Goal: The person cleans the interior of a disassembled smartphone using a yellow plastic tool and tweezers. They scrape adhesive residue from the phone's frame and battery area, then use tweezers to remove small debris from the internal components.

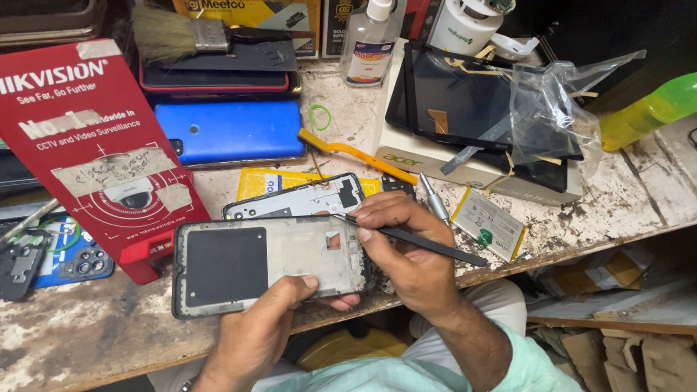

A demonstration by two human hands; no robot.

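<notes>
- Head view, centre of the frame: my left hand (255,335) grips the lower edge of the opened phone frame (268,263), thumb on top, frame lying on the worktop (94,334).
- My right hand (406,250) pinches the black tweezers (425,241), tip touching the frame's upper right corner.
- Just above lies a second phone back plate (301,197); a battery (488,223) sits right of my hand.

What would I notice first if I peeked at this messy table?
Probably the two hands in the middle: the left hand steadies an opened phone frame at the table's front edge, while the right hand pokes it with thin black tweezers. Next, the big red box leaning on the left and the bright blue phone cover behind.
</notes>
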